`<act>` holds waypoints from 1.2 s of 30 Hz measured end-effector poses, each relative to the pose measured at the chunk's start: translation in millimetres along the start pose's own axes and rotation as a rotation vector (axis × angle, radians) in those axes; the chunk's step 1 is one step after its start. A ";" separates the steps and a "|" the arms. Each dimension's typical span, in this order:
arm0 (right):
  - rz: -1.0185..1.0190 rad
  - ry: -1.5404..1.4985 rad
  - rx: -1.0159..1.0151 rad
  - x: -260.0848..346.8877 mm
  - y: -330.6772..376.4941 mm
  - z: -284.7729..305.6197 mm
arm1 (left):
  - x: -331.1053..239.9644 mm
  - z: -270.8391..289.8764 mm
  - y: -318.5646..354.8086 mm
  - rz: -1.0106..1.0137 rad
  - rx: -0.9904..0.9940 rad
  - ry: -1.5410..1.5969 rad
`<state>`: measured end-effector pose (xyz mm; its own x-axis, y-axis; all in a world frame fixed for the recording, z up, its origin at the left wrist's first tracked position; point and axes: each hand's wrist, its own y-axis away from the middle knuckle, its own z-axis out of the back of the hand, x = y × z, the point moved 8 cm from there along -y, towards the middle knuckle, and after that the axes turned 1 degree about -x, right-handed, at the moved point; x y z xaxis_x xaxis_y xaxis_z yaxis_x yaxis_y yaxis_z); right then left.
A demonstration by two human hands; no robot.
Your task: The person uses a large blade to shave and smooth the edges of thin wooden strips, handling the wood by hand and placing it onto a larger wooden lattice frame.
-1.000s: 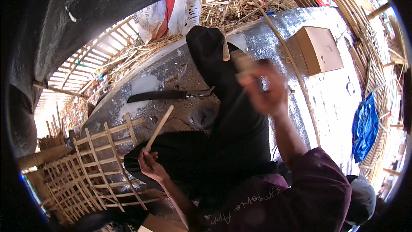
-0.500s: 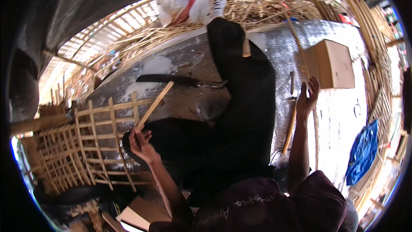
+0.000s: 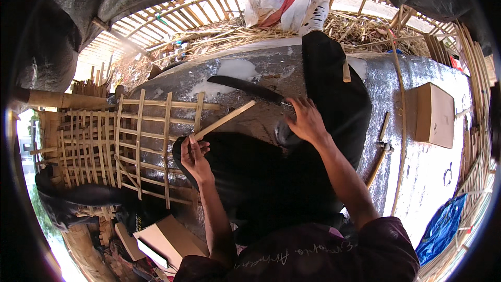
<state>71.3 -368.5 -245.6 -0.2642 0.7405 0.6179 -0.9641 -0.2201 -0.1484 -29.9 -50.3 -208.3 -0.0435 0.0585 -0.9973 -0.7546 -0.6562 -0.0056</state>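
My left hand (image 3: 196, 161) is closed on the lower end of a pale bamboo strip (image 3: 229, 117), which slants up to the right. Near the middle, my right hand (image 3: 309, 121) has its thumb and fingers apart, with the fingertips at the handle end of a long dark knife (image 3: 245, 86). The knife lies on the silvery sheet, its blade pointing left; the fingers partly hide its handle end. Left of the strip lies a lattice of bamboo slats (image 3: 153, 125), close to my left hand.
A cardboard box (image 3: 436, 115) stands at the right, beside a long thin pole (image 3: 402, 125). Another stick (image 3: 377, 164) lies nearer me. A blue sheet (image 3: 441, 230) is at lower right, an opened carton (image 3: 172, 240) at lower left. Bamboo shavings (image 3: 219, 36) pile up at the back.
My right hand has come from the right, across to the knife's handle end. My left hand still holds the bamboo strip. The whole view has shifted.
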 end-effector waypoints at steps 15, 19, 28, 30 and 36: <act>-0.190 -0.060 0.221 -68.2 -42.6 -88.7 | -1.0 112.0 33.7 0.012 -0.252 -0.034; -0.240 -0.218 0.306 -64.9 -46.6 -81.0 | 2.9 141.9 38.0 -0.018 -0.313 0.022; -0.009 -0.080 0.433 -50.0 -70.9 -58.8 | -15.5 176.9 60.4 0.024 -0.514 0.060; 0.040 -0.067 0.483 -52.2 -73.1 -73.5 | -22.2 177.0 63.1 -0.007 -0.504 0.071; 0.257 -0.010 0.581 -31.9 -71.5 -92.0 | -28.9 178.4 67.9 -0.058 -0.513 0.170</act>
<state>146.2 -318.0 -325.7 -0.4822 0.6127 0.6261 -0.6980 -0.7006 0.1481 -196.7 37.6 -166.9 0.1277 0.0111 -0.9917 -0.3339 -0.9411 -0.0536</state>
